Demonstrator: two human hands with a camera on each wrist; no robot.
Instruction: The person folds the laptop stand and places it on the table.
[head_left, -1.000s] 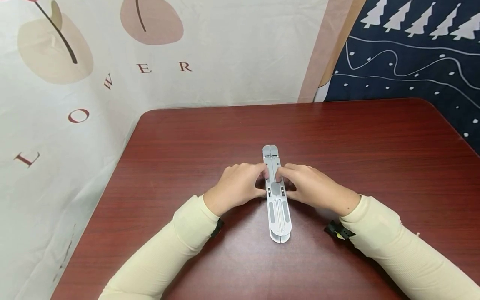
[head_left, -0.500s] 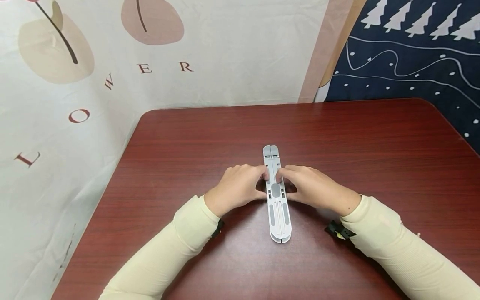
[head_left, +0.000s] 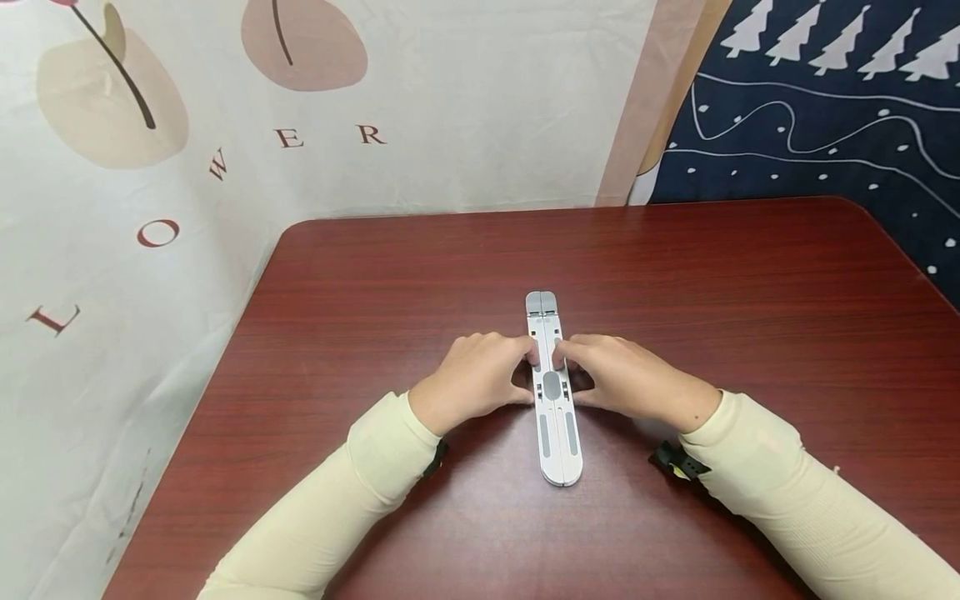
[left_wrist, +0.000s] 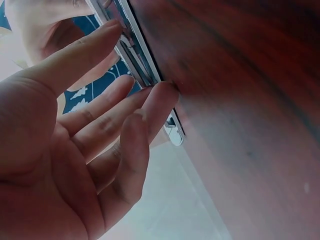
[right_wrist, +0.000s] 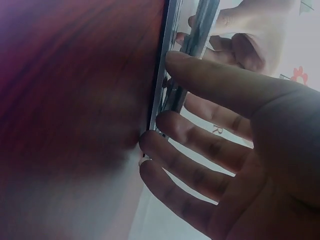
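A folded silver laptop stand point(head_left: 551, 417) with grey pads lies lengthwise on the table, its two long halves side by side and its layers flat together. My left hand point(head_left: 480, 375) holds its left edge, index finger bent over the top and thumb against the side. From the right, my right hand point(head_left: 630, 375) grips it in the same way. In the left wrist view, the left fingertips point(left_wrist: 162, 95) meet the stand's edge close to the tabletop. The right wrist view has the right thumb point(right_wrist: 200, 75) against the stand's side, other fingers spread along it.
The dark red wooden table point(head_left: 405, 275) reaches back to a pale printed cloth point(head_left: 480, 108). At the back right hangs a navy cloth point(head_left: 810, 125) with white trees. Dark straps point(head_left: 678, 461) sit at both wrists, below pale yellow sleeves.
The stand's upper layer has come down onto the lower one, so the gap at the near end has closed. Both hands have lowered slightly with it.
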